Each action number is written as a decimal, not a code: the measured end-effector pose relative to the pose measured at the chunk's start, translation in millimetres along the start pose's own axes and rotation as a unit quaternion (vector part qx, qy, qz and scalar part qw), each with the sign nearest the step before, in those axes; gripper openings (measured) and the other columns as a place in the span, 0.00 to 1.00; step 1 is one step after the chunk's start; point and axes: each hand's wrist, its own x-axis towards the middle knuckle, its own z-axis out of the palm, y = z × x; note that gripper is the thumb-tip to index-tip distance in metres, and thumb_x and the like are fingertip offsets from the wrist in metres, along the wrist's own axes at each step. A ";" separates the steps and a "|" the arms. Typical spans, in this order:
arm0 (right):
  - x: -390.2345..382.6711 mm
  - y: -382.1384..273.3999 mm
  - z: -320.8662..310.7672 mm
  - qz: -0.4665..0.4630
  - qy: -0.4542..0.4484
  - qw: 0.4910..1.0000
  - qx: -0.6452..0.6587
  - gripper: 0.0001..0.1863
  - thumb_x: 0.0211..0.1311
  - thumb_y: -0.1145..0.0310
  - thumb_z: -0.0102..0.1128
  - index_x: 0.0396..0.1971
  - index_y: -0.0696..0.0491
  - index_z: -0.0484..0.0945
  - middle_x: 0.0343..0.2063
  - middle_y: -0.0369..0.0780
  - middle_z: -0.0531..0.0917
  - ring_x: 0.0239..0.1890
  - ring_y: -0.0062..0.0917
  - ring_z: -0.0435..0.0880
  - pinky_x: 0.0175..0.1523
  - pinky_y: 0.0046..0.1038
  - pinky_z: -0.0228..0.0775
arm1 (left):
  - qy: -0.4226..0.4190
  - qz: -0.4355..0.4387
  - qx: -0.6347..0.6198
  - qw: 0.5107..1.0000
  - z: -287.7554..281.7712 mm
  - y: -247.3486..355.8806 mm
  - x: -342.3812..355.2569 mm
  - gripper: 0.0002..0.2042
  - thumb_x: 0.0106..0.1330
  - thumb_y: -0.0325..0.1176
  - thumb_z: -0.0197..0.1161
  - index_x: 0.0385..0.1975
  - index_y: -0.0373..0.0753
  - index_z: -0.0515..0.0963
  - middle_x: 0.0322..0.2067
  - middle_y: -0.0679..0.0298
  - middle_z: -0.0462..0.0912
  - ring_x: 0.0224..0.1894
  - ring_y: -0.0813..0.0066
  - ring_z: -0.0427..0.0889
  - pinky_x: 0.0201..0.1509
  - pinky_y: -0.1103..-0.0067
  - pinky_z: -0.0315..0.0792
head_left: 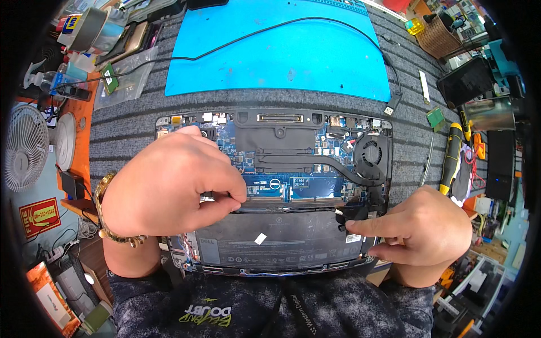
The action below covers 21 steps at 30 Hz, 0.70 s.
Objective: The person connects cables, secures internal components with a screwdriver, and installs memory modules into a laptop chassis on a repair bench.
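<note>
An opened laptop (315, 121) lies bottom-up on a grey ribbed mat, showing its blue circuit board, black heat pipe, round fan (371, 153) and flat black battery (282, 242). My left hand (169, 186) covers the board's left side, thumb and forefinger pinching something small and dark at the battery's upper left edge. My right hand (420, 228) rests at the laptop's right side, forefinger pressing a small black connector (341, 224) at the battery's upper right corner. A gold bracelet circles my left wrist.
A blue work mat (282, 56) lies behind the laptop with a black cable (293, 25) running across it to a plug. A yellow-and-black screwdriver (451, 155) and small green boards lie at the right. A white fan, bottles and tape rolls crowd the left.
</note>
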 end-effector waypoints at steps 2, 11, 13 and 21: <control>0.2 -0.1 0.5 -0.002 0.002 1.000 -0.001 0.27 0.58 0.64 0.84 0.60 0.43 0.94 0.21 0.40 0.89 0.23 0.41 0.89 0.27 0.42 0.77 | 0.011 0.010 0.011 1.000 1.2 0.8 0.4 0.05 0.61 0.28 0.79 0.29 0.46 0.88 0.26 0.71 0.88 0.33 0.64 0.86 0.46 0.68 0.73; 4.0 -4.6 -1.4 0.008 0.023 0.999 0.029 0.21 0.60 0.65 0.84 0.55 0.45 0.94 0.25 0.38 0.90 0.26 0.40 0.91 0.29 0.42 0.79 | 0.011 0.032 0.045 0.998 3.1 5.2 0.5 0.07 0.57 0.27 0.78 0.27 0.46 0.85 0.24 0.69 0.84 0.31 0.60 0.83 0.41 0.66 0.71; 8.0 -6.1 -0.3 0.005 0.049 0.998 0.035 0.18 0.60 0.65 0.84 0.51 0.46 0.93 0.28 0.38 0.90 0.29 0.41 0.91 0.31 0.43 0.79 | 0.020 0.038 0.048 0.998 4.8 4.5 0.3 0.07 0.55 0.27 0.79 0.27 0.46 0.86 0.24 0.69 0.84 0.30 0.61 0.82 0.40 0.66 0.69; 27.5 -10.8 20.4 0.040 0.167 0.985 -0.023 0.15 0.58 0.67 0.81 0.42 0.51 0.84 0.35 0.41 0.85 0.40 0.46 0.90 0.39 0.48 0.80 | 0.025 0.044 0.038 0.998 7.8 0.9 -0.1 0.08 0.51 0.26 0.81 0.28 0.46 0.88 0.24 0.70 0.84 0.29 0.64 0.82 0.39 0.66 0.66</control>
